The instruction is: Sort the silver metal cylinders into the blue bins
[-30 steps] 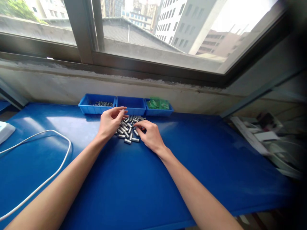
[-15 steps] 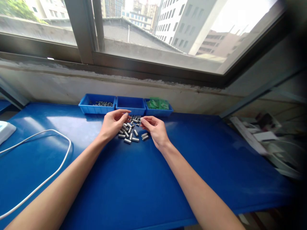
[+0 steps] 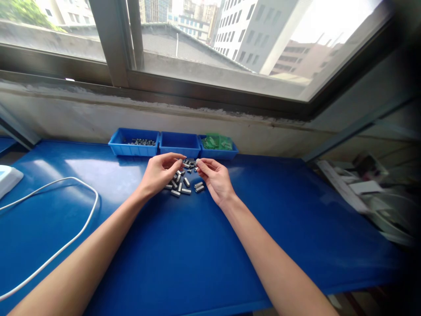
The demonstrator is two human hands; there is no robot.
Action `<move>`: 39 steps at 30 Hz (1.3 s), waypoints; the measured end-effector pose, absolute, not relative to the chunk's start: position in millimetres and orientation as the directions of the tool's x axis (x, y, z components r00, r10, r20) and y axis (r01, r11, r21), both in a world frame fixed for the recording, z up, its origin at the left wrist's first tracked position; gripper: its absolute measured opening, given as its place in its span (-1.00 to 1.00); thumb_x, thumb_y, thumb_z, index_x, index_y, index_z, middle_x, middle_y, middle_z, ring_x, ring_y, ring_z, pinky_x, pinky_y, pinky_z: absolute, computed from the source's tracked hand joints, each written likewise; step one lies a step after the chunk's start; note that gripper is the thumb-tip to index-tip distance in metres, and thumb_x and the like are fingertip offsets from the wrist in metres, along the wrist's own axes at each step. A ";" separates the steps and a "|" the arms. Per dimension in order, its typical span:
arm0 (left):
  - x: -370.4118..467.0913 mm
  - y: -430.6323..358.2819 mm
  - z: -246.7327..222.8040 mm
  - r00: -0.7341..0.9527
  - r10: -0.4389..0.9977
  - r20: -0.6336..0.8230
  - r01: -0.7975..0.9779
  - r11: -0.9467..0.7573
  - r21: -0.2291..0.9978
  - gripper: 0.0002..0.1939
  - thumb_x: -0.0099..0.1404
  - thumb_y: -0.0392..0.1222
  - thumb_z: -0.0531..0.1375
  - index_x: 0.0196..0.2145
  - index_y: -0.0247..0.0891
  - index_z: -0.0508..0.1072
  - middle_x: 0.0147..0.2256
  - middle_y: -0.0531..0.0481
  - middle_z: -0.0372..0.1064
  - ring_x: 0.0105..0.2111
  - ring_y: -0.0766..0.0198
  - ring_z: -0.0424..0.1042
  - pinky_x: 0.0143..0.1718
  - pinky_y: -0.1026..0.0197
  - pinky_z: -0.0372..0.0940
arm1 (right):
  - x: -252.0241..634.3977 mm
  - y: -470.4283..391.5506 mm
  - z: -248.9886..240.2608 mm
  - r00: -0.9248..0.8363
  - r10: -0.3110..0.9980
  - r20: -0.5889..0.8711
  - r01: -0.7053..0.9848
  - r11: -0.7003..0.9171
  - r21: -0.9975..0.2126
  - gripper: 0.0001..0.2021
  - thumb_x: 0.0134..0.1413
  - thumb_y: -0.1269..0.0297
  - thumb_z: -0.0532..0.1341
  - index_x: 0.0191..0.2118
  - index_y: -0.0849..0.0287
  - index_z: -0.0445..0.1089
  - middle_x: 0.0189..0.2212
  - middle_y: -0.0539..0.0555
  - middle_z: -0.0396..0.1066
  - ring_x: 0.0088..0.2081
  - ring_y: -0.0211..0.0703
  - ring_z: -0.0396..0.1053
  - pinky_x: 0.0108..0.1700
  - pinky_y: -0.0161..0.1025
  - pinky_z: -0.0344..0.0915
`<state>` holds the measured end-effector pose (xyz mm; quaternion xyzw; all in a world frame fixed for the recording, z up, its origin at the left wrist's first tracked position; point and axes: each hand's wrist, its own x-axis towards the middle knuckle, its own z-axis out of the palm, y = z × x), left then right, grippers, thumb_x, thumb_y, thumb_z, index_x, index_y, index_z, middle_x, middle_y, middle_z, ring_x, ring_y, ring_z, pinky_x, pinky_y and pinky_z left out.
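Observation:
Several small metal pieces (image 3: 186,191) lie in a loose pile on the blue table, between and below my hands. My left hand (image 3: 161,172) is over the pile's left side, thumb and forefinger brought together; whatever is between the tips is too small to make out. On the right, my right hand (image 3: 213,175) has its fingers pinched at the pile's upper right edge, and anything at its fingertips is also too small to name. Two metal pieces (image 3: 199,187) lie side by side just left of my right palm.
Behind the pile stand three joined blue bins: the left bin (image 3: 134,150) with small metal parts, the middle bin (image 3: 180,152), and the right bin (image 3: 218,154) with green bags. A white cable (image 3: 93,210) curves across the table's left, near a white device (image 3: 9,181).
My left hand has shifted slightly right, covering more of the pile's left side. My right hand has moved a little to the right, with its fingers still pinched.

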<state>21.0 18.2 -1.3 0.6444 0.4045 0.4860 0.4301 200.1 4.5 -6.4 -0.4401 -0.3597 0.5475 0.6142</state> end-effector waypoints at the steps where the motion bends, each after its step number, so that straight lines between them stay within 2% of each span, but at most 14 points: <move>1: 21.3 17.7 -1.4 0.210 0.937 0.281 0.100 -0.306 0.947 -0.65 0.27 -0.03 0.26 -0.10 -0.31 0.57 -0.29 -0.13 0.59 -0.27 0.12 0.59 -0.23 0.21 0.42 | 200.3 4.5 -6.8 0.142 0.989 -0.028 -0.356 0.025 -0.934 -0.70 -0.31 0.23 0.54 -0.37 0.16 0.56 -0.44 -0.04 0.52 -0.42 -0.35 0.40 -0.29 -0.37 0.32; 5: 21.4 17.8 -2.8 0.231 0.930 0.285 0.085 -0.312 0.946 -0.64 0.25 -0.03 0.28 -0.08 -0.31 0.56 -0.26 -0.14 0.59 -0.25 0.11 0.59 -0.20 0.20 0.43 | 201.1 4.9 -8.3 0.141 0.990 -0.007 -0.352 0.043 -0.935 -0.71 -0.34 0.30 0.55 -0.38 0.16 0.56 -0.39 -0.03 0.54 -0.32 -0.30 0.45 -0.22 -0.35 0.35; 10: 22.8 15.5 0.8 0.260 0.916 0.306 0.090 -0.339 0.936 -0.63 0.23 -0.07 0.31 -0.06 -0.32 0.56 -0.25 -0.13 0.59 -0.26 0.14 0.58 -0.21 0.23 0.43 | 200.2 3.5 -7.4 0.111 0.994 -0.008 -0.347 0.031 -0.937 -0.71 -0.34 0.29 0.54 -0.38 0.16 0.55 -0.36 -0.01 0.55 -0.28 -0.24 0.47 -0.18 -0.31 0.38; 15: 25.8 11.1 4.9 0.319 0.899 0.300 0.058 -0.335 0.941 -0.59 0.17 -0.08 0.36 -0.06 -0.34 0.55 -0.28 -0.13 0.58 -0.29 0.15 0.57 -0.25 0.21 0.44 | 197.9 0.1 -6.1 0.052 0.999 -0.009 -0.305 0.007 -0.952 -0.72 -0.29 0.24 0.53 -0.38 0.16 0.54 -0.38 -0.01 0.54 -0.33 -0.26 0.46 -0.23 -0.32 0.38; 18: 27.1 12.3 2.1 0.304 0.897 0.321 0.052 -0.352 0.935 -0.64 0.16 -0.06 0.37 -0.15 -0.34 0.58 -0.31 -0.12 0.57 -0.32 0.16 0.56 -0.26 0.21 0.44 | 197.7 -0.5 -5.9 0.028 1.000 0.010 -0.269 0.017 -0.963 -0.72 -0.29 0.21 0.54 -0.42 0.16 0.52 -0.42 -0.02 0.52 -0.36 -0.26 0.45 -0.24 -0.31 0.38; 22: 26.6 15.9 -1.6 0.287 0.895 0.341 0.031 -0.364 0.931 -0.71 0.18 -0.02 0.36 -0.25 -0.30 0.58 -0.30 -0.11 0.58 -0.30 0.18 0.56 -0.23 0.22 0.44 | 200.2 0.6 -5.3 0.009 0.999 0.044 -0.138 0.044 -0.989 -0.72 -0.16 0.09 0.47 -0.36 0.17 0.55 -0.40 0.05 0.56 -0.30 -0.16 0.50 -0.22 -0.26 0.39; 25: 22.0 20.2 -1.0 0.199 0.927 0.317 -0.002 -0.323 0.947 -0.68 0.14 0.00 0.38 -0.26 -0.29 0.56 -0.33 -0.11 0.58 -0.32 0.15 0.58 -0.27 0.22 0.45 | 204.0 0.7 -4.8 0.052 0.990 0.132 0.083 0.127 -0.988 -0.71 0.04 0.02 0.34 -0.31 0.17 0.57 -0.35 0.10 0.58 -0.27 -0.11 0.52 -0.21 -0.22 0.40; 27: 16.5 24.7 -0.1 0.073 0.952 0.296 -0.030 -0.295 0.955 -0.65 0.12 0.02 0.40 -0.26 -0.30 0.54 -0.36 -0.11 0.58 -0.33 0.12 0.59 -0.28 0.20 0.46 | 206.9 -0.1 -4.9 0.075 0.967 0.242 0.314 0.208 -0.927 -0.74 0.11 0.05 0.29 -0.33 0.15 0.56 -0.35 0.08 0.59 -0.31 -0.11 0.51 -0.22 -0.20 0.40; 29: 10.0 30.4 0.3 -0.085 0.957 0.278 -0.073 -0.284 0.956 -0.63 0.11 0.03 0.40 -0.26 -0.31 0.53 -0.38 -0.11 0.57 -0.33 0.10 0.60 -0.25 0.17 0.48 | 209.4 -1.4 -5.6 0.040 0.935 0.351 0.525 0.280 -0.804 -0.80 0.15 0.13 0.27 -0.34 0.13 0.55 -0.34 0.06 0.58 -0.33 -0.11 0.50 -0.20 -0.18 0.39; 31: 3.8 36.1 -0.5 -0.226 0.942 0.246 -0.132 -0.280 0.951 -0.61 0.07 0.01 0.42 -0.25 -0.32 0.52 -0.38 -0.10 0.57 -0.31 0.10 0.61 -0.20 0.14 0.49 | 210.7 -2.4 -7.3 -0.037 0.906 0.421 0.650 0.342 -0.679 -0.86 0.17 0.23 0.25 -0.30 0.12 0.54 -0.29 0.05 0.58 -0.28 -0.09 0.50 -0.14 -0.17 0.39; 34: -3.1 42.1 -2.8 -0.331 0.927 0.180 -0.222 -0.261 0.939 -0.56 0.01 -0.05 0.46 -0.21 -0.35 0.53 -0.34 -0.13 0.57 -0.24 0.09 0.60 -0.08 0.09 0.48 | 210.4 -3.1 -10.4 -0.139 0.879 0.456 0.717 0.407 -0.566 -0.87 0.18 0.34 0.21 -0.23 0.13 0.53 -0.21 0.08 0.56 -0.15 -0.05 0.49 -0.03 -0.15 0.37; 39: -5.9 43.4 -4.4 -0.320 0.936 0.146 -0.270 -0.238 0.933 -0.43 0.02 -0.07 0.46 -0.05 -0.39 0.51 -0.23 -0.20 0.57 -0.15 0.09 0.59 0.03 0.08 0.44 | 209.1 -3.4 -12.2 -0.211 0.875 0.437 0.754 0.430 -0.497 -0.84 0.20 0.38 0.18 -0.20 0.13 0.52 -0.16 0.12 0.53 -0.09 -0.02 0.46 0.00 -0.13 0.35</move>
